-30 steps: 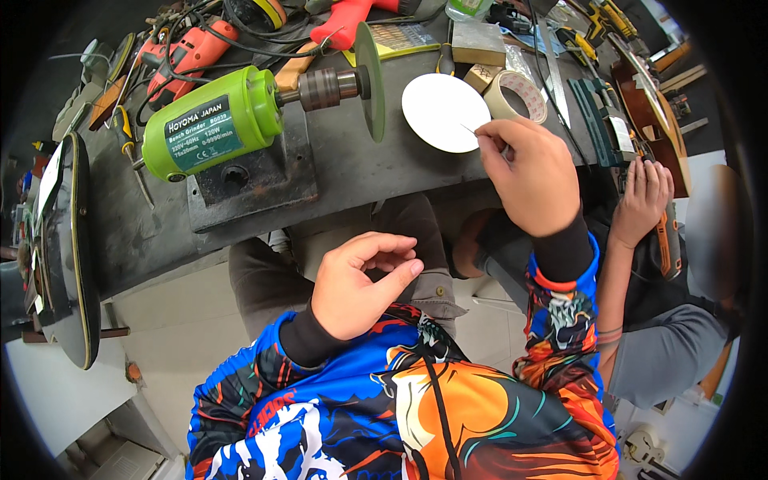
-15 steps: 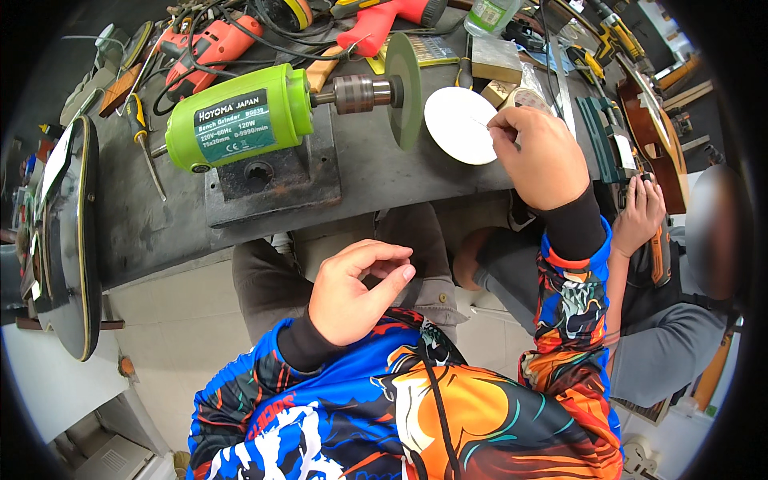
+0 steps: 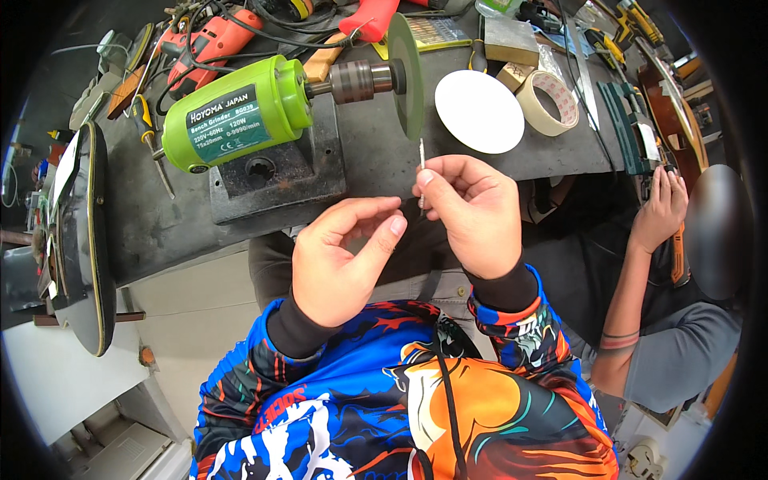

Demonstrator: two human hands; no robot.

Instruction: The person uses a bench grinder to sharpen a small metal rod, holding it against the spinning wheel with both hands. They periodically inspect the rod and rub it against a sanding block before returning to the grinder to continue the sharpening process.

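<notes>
Biggest thing past the pinch is the green bench grinder point(image 3: 240, 120) on its dark base, its disc point(image 3: 406, 76) edge-on just beyond the held piece, so its face is hard to read. Further out to the right lie a white disc point(image 3: 478, 110) and a tape roll point(image 3: 549, 102). The right hand point(image 3: 472, 210) pinches a thin pale stick point(image 3: 422, 164) upright between thumb and forefinger; its lower end is hidden behind the fingers. The left hand point(image 3: 340, 258) sits just beside it, fingers curled loose, holding nothing.

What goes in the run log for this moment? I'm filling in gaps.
right hand: pinches thin pale stick upright | left hand: open beside it | bench grinder behind on bench
</notes>
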